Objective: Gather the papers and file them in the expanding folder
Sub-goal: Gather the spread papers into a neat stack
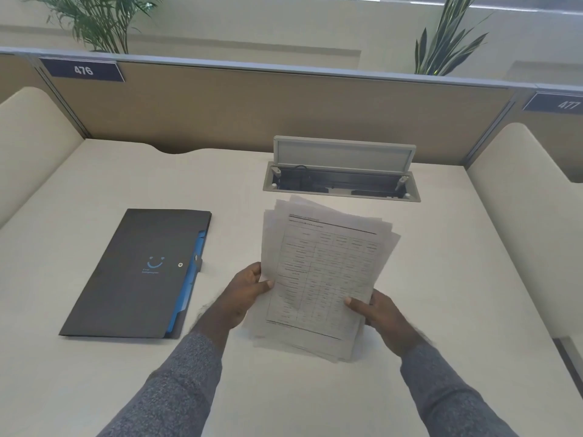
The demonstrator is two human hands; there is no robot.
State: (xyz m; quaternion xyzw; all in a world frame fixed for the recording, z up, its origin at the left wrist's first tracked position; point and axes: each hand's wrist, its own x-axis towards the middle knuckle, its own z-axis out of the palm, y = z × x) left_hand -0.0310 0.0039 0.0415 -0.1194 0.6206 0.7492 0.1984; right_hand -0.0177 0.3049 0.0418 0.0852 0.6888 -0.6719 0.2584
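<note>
head view, desk: we are looking down at a pale cream desk (pixel 315 405) closed in by a tan partition (pixel 252 108).
papers: we are seeing a loose, uneven stack of papers (pixel 328 272) being held up just above the desk, right of centre; the top sheet is showing a printed table, its text too blurred for us to read.
left hand: the left hand (pixel 246 294) is gripping the stack's left edge, thumb lying on the front sheet, fingers going behind it.
right hand: the right hand (pixel 375 313) is gripping the lower right edge, thumb pressing on the front, fingers curling behind.
sleeves: both arms are wearing grey sleeves (pixel 176 389).
expanding folder: the dark expanding folder (pixel 138 272) is lying flat and closed on the desk, left of the papers and apart from them, a blue edge showing along its right side and a small snap near its flap.
cable box: a grey cable box (pixel 342 181) is sitting with its lid raised, just beyond the papers.
labels: plates reading 476 (pixel 82 70) and 477 (pixel 568 104) are hanging on the partition.
plants: two green plants (pixel 94 20) are standing behind it.
</note>
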